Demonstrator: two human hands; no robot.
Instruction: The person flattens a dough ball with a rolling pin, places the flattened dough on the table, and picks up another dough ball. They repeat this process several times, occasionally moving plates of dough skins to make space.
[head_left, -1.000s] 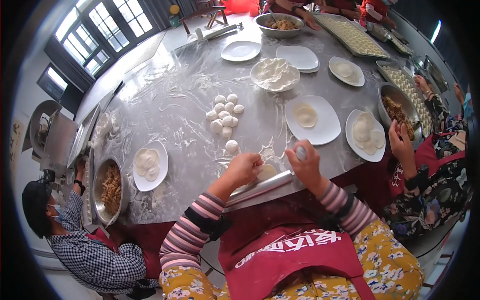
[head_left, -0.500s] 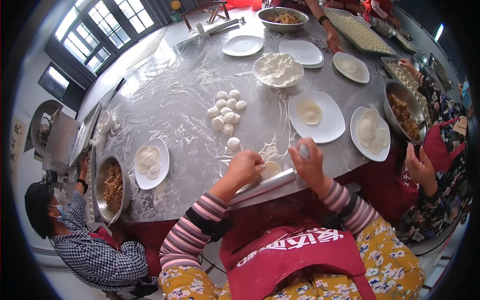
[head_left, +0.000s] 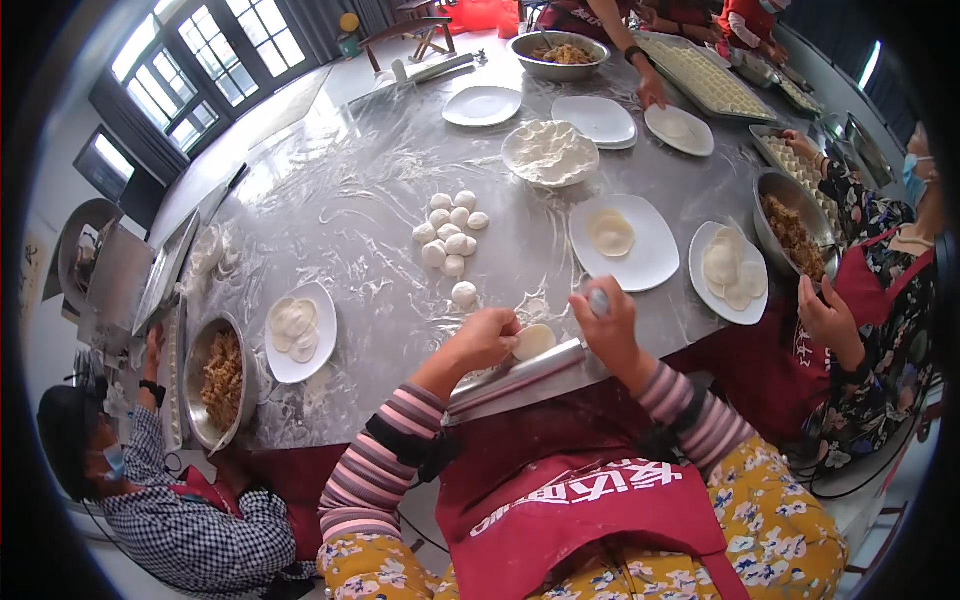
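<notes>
My left hand [head_left: 484, 338] pinches the near edge of a round dough wrapper [head_left: 536, 342] that lies on the floury metal table [head_left: 370, 330] near its front edge. To the right of it, my right hand [head_left: 612, 328] is closed around a rolling pin [head_left: 599, 302]; only its grey rounded end shows above my fingers. One dough ball [head_left: 464, 293] sits just beyond my left hand, and several more dough balls [head_left: 455, 244] are clustered behind it. Past my right hand, a white plate [head_left: 655, 255] carries a thin finished wrapper [head_left: 610, 233].
Plates of wrappers stand at left [head_left: 322, 345] and right [head_left: 750, 310]. A bowl of flour [head_left: 550, 150] is farther back. Filling bowls [head_left: 222, 385] stand at the table's sides. Co-workers sit left [head_left: 210, 530] and right [head_left: 875, 290]; another person's hand [head_left: 652, 88] touches a far plate.
My hands stay close to the same spot, and more of the wrapper shows between them. The view has shifted slightly. The right co-worker's head has come into view.
</notes>
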